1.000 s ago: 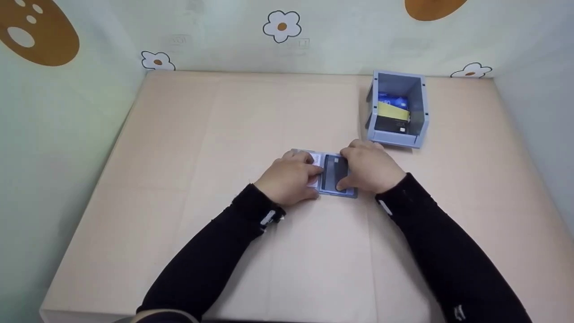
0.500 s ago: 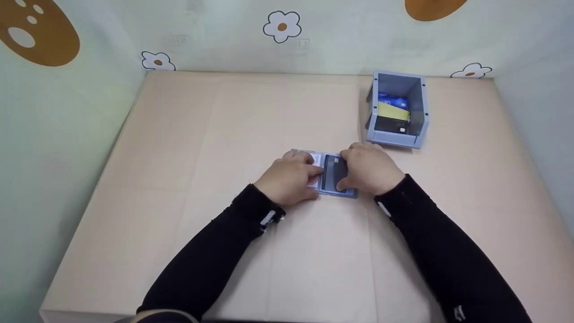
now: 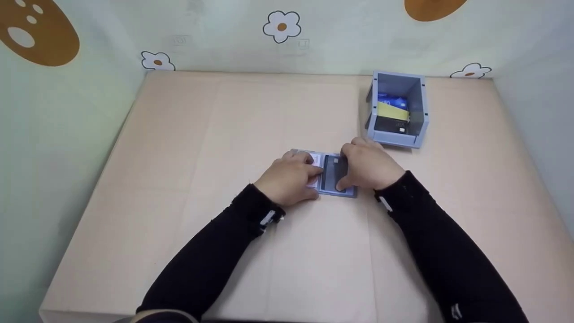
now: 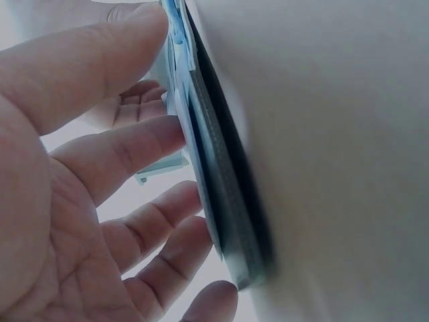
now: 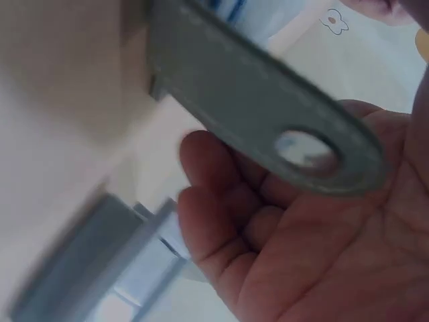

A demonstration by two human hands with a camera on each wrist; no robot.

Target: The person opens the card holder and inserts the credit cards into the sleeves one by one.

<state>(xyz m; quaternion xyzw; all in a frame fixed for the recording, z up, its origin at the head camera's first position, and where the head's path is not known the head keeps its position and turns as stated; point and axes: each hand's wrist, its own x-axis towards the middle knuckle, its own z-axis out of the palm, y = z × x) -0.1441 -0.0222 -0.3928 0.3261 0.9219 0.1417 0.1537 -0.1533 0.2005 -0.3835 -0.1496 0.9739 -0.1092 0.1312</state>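
An open card holder (image 3: 331,193) with a blue-grey cover and clear sleeves lies flat on the table in the head view. My left hand (image 3: 287,177) rests on its left page, fairly straight fingertips pressing the sleeve; pinkish print shows beneath. A black card (image 3: 332,172) with a chip lies on the right page. At that card's right side, my right hand (image 3: 372,165) pinches it between thumb and forefinger. In the right wrist view, the holder's strap (image 5: 228,87) with a metal snap extends over the palm, other fingers curled. The card's right edge is hidden.
Behind the right hand stands a grey-blue bin (image 3: 394,140) holding several cards, including a blue card (image 3: 390,100), a yellow card (image 3: 393,111) and a black VIP card (image 3: 391,124). A pale cloth covers the table (image 3: 224,125). Walls (image 3: 336,36) bound its back and sides.
Both hands stay at the card holder. The right hand's knuckles dip slightly, then rise again, and its wrist has shifted a little to the left. The left hand has not visibly moved.
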